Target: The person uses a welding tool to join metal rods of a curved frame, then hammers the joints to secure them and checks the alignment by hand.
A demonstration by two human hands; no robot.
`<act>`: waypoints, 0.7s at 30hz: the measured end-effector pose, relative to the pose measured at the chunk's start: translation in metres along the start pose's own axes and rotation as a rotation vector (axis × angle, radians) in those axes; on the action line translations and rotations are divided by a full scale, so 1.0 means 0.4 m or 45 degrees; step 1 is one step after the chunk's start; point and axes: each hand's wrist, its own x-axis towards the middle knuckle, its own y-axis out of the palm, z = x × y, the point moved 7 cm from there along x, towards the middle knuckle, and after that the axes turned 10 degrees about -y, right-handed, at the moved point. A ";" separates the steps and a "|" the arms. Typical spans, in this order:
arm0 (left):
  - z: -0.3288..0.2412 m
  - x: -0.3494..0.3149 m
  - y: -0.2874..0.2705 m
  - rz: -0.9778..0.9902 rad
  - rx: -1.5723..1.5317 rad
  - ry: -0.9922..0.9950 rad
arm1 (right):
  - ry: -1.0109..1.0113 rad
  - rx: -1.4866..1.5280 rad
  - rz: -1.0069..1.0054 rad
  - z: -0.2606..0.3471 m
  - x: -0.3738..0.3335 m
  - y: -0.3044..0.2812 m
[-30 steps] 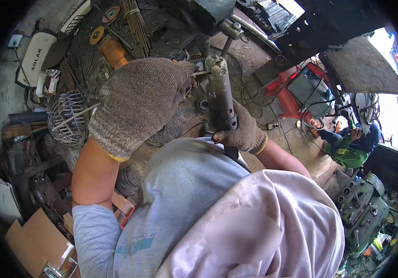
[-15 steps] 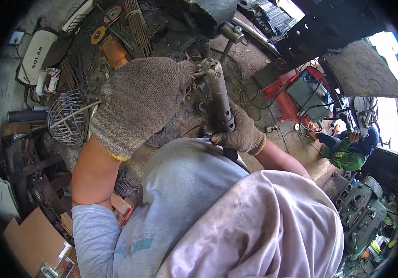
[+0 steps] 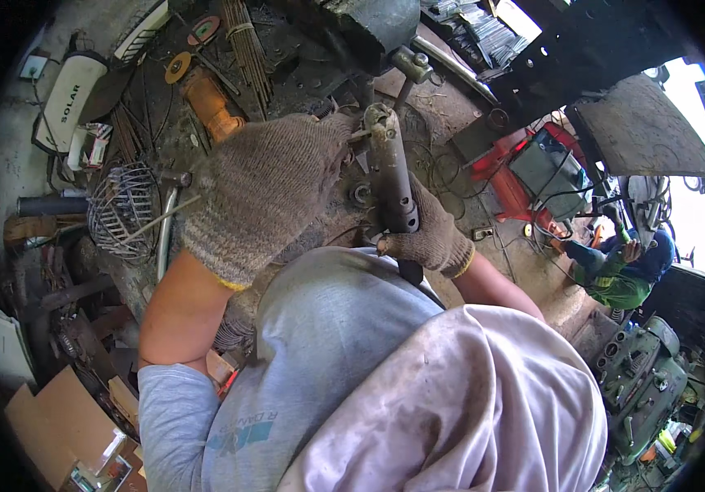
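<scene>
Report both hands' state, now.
Left hand: closed, holding a thin rod.
Right hand: closed around the metal tube.

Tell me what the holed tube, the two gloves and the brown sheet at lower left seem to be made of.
Holed tube: probably steel, dull grey and scuffed, with a faint metallic sheen.
Left glove and right glove: knitted yarn, matte, with visible stitches; cotton or a blend, I can't tell.
Brown sheet: likely cardboard, plain and matte, stiff with straight-cut edges.
</scene>
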 end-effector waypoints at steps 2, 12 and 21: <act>0.006 0.007 -0.007 0.095 -0.089 -0.148 | -0.034 -0.023 -0.058 -0.011 0.003 -0.016; 0.085 -0.053 -0.019 -0.018 -0.015 -0.347 | -0.061 0.070 -0.208 0.013 0.020 -0.066; 0.158 -0.049 -0.056 0.030 -0.024 -0.349 | -0.195 -0.045 -0.280 0.032 0.032 -0.095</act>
